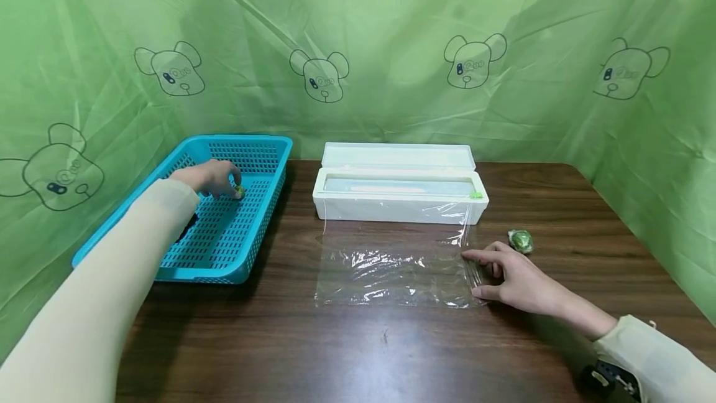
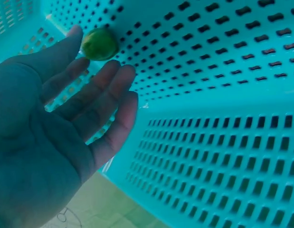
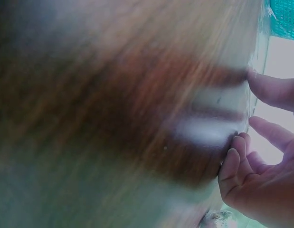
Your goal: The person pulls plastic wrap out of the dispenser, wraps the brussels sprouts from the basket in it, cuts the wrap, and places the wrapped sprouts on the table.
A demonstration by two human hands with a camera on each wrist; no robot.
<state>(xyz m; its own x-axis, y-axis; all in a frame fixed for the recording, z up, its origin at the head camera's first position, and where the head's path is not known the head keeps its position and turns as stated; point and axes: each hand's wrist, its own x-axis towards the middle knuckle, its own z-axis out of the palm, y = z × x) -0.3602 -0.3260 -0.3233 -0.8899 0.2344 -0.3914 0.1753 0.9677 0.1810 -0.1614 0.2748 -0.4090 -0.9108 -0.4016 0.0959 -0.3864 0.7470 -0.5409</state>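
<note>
My left hand reaches down into the blue basket. Its thumb and fingertips pinch a small round green fruit or vegetable, smooth and paler at one end. A sheet of clear plastic wrap lies across the wooden table, running forward from a white wrap dispenser with a raised lid. With thumb and index finger spread apart, my right hand presses the sheet's wrinkled right edge against the table. In the right wrist view, the other fingers are bent. Beyond that hand sits a film-wrapped green ball.
A dark object in the basket is partly hidden behind the left sleeve. Green cloth printed with bear heads hangs along the back and sides. The dispenser has a small green tab at its right end.
</note>
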